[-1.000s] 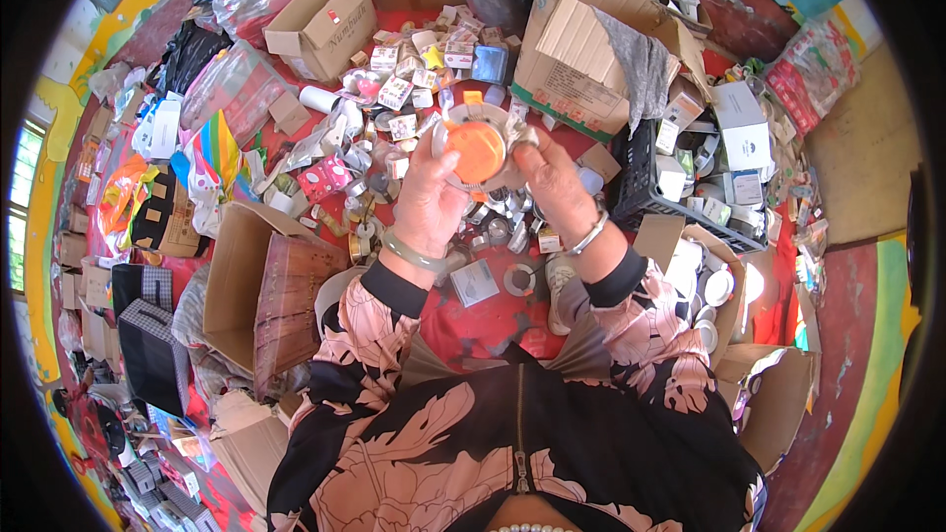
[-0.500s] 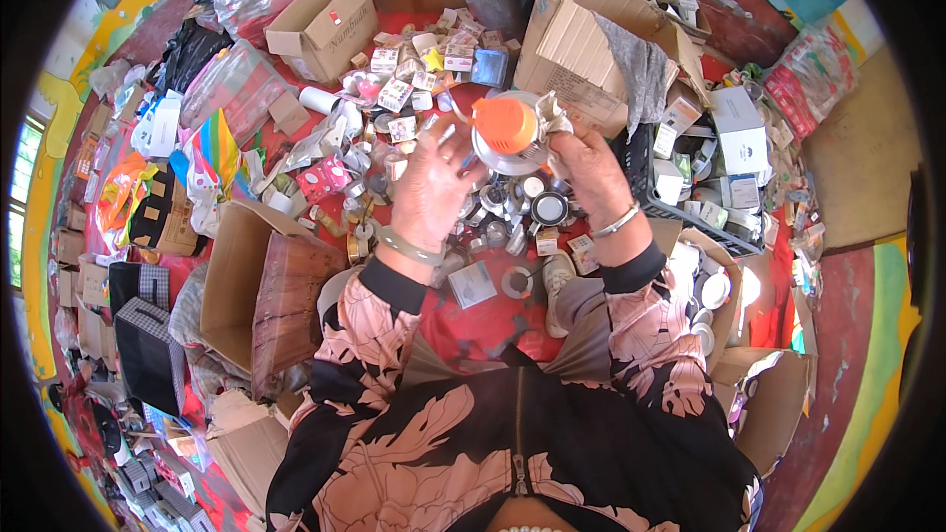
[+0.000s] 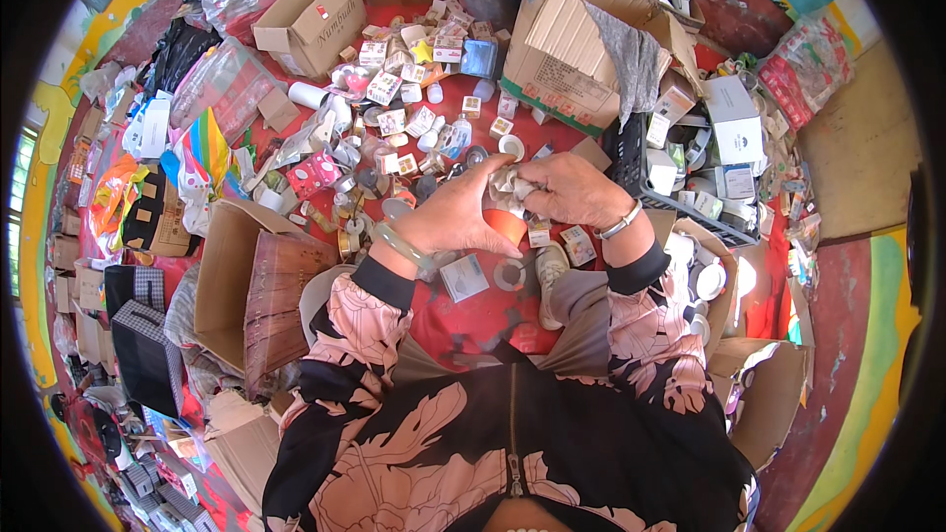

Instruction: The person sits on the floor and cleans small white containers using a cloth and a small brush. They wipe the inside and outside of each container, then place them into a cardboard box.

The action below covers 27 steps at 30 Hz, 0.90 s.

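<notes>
My left hand [image 3: 455, 213] is curled round a small orange round container [image 3: 506, 225], thumb on the near side and fingers on the far side. My right hand [image 3: 574, 189] pinches a crumpled off-white cloth or tissue [image 3: 506, 187] against the container's upper part. The fingers and the cloth hide much of the container. Below the hands, a flat whitish square box [image 3: 463, 278] lies on the red floor covering beside a clear ring-shaped piece [image 3: 508, 274]. A small white cup [image 3: 511, 146] stands just beyond my hands.
Small printed boxes [image 3: 448, 47] and jars are heaped ahead. A large cardboard carton [image 3: 562, 59] and a black crate [image 3: 631, 153] stand at the far right. An open carton [image 3: 225, 276] sits to my left. My shoe [image 3: 550, 281] is close by the loose items.
Both hands have come down nearer my body with the orange container. It has been tilted, and the left hand, formerly spread beside it, now wraps it. The cloth now sits over its upper part.
</notes>
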Motion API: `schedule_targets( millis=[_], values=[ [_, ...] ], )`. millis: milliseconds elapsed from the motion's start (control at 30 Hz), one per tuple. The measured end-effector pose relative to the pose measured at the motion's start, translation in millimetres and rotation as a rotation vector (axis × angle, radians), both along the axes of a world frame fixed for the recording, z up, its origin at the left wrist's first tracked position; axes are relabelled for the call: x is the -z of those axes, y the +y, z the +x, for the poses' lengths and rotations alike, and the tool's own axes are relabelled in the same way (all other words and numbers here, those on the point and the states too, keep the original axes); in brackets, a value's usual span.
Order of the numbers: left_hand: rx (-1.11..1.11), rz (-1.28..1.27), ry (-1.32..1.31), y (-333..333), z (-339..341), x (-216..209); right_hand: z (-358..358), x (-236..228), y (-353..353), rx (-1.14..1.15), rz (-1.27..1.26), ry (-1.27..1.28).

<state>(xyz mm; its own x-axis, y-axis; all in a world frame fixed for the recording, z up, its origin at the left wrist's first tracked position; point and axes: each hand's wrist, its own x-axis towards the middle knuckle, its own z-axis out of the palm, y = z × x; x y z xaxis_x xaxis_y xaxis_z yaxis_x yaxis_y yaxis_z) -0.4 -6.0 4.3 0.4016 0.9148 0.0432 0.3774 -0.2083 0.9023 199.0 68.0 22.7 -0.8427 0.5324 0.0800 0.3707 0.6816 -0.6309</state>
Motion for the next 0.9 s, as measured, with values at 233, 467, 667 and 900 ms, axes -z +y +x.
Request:
schedule_targets(
  millis=[233,467,667,900],
  values=[
    [-0.092,0.016,-0.204,-3.4,1.4,-5.1,1.9,-4.9,1.2,0.097,-0.171,0.149],
    [-0.090,-0.129,-0.490,-4.7,-3.6,-6.3,0.5,-16.7,1.7,0.168,-0.379,0.217],
    [-0.196,-0.034,-0.461,-3.4,-1.9,3.2,-6.6,-16.7,0.1,0.348,-0.413,0.312],
    [-0.283,-0.148,-0.797,-3.3,-8.8,-3.8,20.5,-9.2,22.9,0.594,-0.836,1.279]
  ],
)
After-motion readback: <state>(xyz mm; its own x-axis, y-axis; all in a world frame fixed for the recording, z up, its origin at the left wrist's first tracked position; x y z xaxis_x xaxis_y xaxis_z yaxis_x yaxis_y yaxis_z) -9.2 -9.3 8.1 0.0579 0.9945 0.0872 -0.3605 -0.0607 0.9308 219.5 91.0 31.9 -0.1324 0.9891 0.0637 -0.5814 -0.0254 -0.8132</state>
